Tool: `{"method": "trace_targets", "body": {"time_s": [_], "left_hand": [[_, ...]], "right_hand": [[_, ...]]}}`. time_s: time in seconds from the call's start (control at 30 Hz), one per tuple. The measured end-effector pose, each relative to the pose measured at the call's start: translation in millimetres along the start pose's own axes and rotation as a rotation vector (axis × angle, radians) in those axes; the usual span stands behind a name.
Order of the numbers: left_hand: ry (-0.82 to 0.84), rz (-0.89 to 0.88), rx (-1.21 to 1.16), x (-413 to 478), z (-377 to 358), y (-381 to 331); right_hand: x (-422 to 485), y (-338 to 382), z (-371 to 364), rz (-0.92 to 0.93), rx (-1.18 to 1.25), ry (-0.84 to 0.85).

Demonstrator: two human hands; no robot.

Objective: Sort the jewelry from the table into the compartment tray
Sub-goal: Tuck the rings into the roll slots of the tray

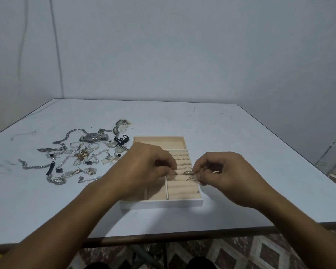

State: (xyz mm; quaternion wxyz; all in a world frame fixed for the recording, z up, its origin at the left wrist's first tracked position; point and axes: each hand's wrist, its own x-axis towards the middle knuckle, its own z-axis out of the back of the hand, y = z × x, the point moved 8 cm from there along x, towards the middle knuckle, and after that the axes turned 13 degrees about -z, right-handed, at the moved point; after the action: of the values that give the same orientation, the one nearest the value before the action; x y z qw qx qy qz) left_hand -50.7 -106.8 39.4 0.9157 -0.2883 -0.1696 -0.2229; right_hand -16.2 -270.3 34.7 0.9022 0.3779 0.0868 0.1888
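Our right hand (223,171) pinches a ring (189,173) over the tray (161,203); our left hand (144,166) is curled, hold unclear. Several seated rings (179,155); the ten-o'clock pile (76,154) remains.

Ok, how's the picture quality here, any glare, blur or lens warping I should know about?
Head view: dim, flat, bluish light with no glare; a soft shadow on the table beside the tray, under the right hand; wide-angle bending curves the table edges; the ring it pinches and the jewelry pile look soft, fine detail smeared.
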Motion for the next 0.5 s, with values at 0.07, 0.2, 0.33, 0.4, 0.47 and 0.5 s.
{"method": "trace_targets", "body": {"time_s": [0.07, 0.2, 0.33, 0.4, 0.47, 0.5], "left_hand": [[0.016, -0.002, 0.03, -4.0, -5.8, -2.5], [0.053, -0.053, 0.075, -4.9, -18.7, -7.1], [0.061, -0.106, 0.143, -4.3, -23.7, -12.5], [0.07, -0.099, 0.17, -5.6, -25.5, -11.6], [0.077, -0.094, 0.186, -7.4, -27.4, -9.4], [0.08, -0.093, 0.189, -8.2, -28.0, -8.8]], "right_hand": [[0.1, 3.2, -3.7, 0.012, -0.064, -0.013], [0.0, 4.9, -4.4, 0.032, -0.107, -0.03], [0.2, 1.8, -4.3, 0.028, -0.119, -0.033], [0.5, -0.5, -4.9, 0.02, -0.119, -0.029], [1.4, -2.0, -5.6, 0.02, -0.117, -0.03], [2.0, -2.4, -6.0, 0.019, -0.114, -0.029]]}}
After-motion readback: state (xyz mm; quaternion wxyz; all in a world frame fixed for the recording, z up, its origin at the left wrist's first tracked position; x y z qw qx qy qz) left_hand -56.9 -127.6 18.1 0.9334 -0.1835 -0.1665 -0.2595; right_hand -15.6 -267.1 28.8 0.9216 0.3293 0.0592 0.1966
